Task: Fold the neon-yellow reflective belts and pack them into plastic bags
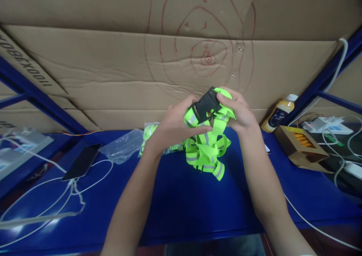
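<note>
A bundle of neon-green reflective straps (206,150) with grey stripes hangs over the blue table (181,207), its lower loops near the surface. A black plastic buckle (205,105) sits at the top of the bundle. My left hand (174,125) is closed on the straps just under and left of the buckle, thumb stretched across. Gripping the buckle's right end and the strap behind it is my right hand (239,112), fingers curled.
A dark phone (82,161) with a white cable (56,195) lies at the left. Clear plastic bags (124,145), one with more green straps, lie behind my left hand. A yellow bottle (278,113), an open cardboard box (301,146) and chargers stand at the right. Cardboard sheets form the back wall.
</note>
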Available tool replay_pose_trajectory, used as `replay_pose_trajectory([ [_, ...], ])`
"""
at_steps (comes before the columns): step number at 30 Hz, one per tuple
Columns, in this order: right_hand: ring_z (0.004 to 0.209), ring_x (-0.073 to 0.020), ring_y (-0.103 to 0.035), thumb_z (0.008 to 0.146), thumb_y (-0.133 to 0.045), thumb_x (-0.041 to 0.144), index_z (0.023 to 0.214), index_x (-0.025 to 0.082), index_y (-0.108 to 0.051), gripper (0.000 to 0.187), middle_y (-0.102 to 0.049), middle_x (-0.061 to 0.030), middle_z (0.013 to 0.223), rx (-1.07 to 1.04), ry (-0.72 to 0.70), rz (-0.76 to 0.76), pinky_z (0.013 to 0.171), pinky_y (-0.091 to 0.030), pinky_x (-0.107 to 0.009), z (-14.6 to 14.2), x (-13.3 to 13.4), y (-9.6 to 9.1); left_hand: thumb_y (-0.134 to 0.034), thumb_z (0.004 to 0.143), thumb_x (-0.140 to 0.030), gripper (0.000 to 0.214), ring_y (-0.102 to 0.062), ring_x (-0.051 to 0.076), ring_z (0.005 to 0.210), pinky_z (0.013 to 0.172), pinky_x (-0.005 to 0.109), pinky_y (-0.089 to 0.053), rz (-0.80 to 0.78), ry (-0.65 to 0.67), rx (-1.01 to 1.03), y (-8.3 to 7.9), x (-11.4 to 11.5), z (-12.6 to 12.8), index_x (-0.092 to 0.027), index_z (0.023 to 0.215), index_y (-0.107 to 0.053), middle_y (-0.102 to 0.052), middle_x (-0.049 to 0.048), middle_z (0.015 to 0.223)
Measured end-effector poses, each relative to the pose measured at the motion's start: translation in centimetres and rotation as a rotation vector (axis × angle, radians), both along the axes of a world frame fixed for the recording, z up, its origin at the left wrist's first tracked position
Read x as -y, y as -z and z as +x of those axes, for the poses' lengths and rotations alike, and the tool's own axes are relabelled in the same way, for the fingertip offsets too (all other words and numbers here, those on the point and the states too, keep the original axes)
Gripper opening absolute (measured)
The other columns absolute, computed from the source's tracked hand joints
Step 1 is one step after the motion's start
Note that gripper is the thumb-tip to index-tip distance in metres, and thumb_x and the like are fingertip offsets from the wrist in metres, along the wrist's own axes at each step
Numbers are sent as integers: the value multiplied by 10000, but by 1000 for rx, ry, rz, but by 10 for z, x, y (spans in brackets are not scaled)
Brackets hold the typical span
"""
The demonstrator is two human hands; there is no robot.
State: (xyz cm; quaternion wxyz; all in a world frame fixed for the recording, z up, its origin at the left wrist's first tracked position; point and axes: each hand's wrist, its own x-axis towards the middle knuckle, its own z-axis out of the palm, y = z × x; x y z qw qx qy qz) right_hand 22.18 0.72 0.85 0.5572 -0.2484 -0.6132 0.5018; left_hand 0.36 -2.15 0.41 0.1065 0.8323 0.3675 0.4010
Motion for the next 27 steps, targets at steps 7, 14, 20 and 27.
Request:
replay_pose_trajectory([
  [7,721,-161,-638,828,-883,575,902,242,-808,350,-762,-9,850,168,366,365,671,-523,-297,-16,5,-1,-799,899,-295,466,-646,340,1274,1130,484,-502,369,-158,49,4,-10,-3,-205,1333,-657,-717,132,1329],
  [14,712,-161,-603,842,-871,572,875,239,-811,340,-728,-10,815,145,399,354,656,-488,-303,-24,9,-1,-685,1009,-273,292,-718,275,1158,1044,396,-562,481,-216,92,9,-3,10,-215,1293,-652,-746,111,1220],
  [20,689,-157,-575,845,-858,599,842,231,-800,373,-699,-14,792,149,421,338,632,-470,-304,-28,9,2,-665,1020,-347,199,-746,278,1094,992,389,-571,475,-269,70,17,-10,7,-217,1170,-683,-784,86,1141],
  [27,599,-126,-574,849,-876,483,869,235,-794,262,-669,20,729,-148,560,270,552,-459,-280,0,-10,1,-784,900,-335,203,-754,262,982,910,376,-570,298,-238,119,14,-24,-14,-231,1056,-708,-798,65,1036],
])
